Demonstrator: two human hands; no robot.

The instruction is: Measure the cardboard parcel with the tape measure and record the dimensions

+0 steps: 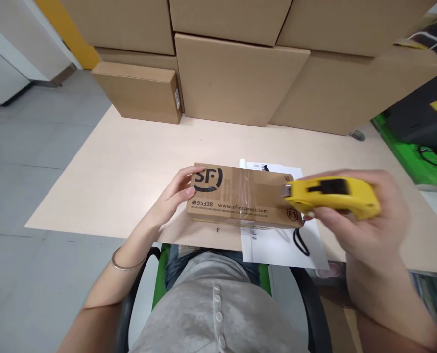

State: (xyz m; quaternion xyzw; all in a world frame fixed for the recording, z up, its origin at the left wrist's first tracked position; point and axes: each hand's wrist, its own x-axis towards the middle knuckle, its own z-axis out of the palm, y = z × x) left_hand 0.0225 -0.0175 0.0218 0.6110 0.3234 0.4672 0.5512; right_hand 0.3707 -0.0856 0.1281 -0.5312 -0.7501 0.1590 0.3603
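A small brown cardboard box [236,196] with SF lettering lies in front of me, with a band of clear tape round its middle. My left hand [176,193] grips the box's left end, fingers over the top and thumb on the near side. In my right hand [376,215] is a yellow utility knife [336,196] with a black slider, wrapped by the fingers. Its metal tip points left, over the right end of the box; whether it touches the cardboard I cannot tell. The right hand is slightly blurred.
White paper sheets [277,250] lie partly under the box, with a black cord loop [301,243] on them. Large cardboard boxes [236,78] are stacked along the table's far side, and a smaller box [141,93] stands at their left. A green surface [398,147] with dark equipment is at right.
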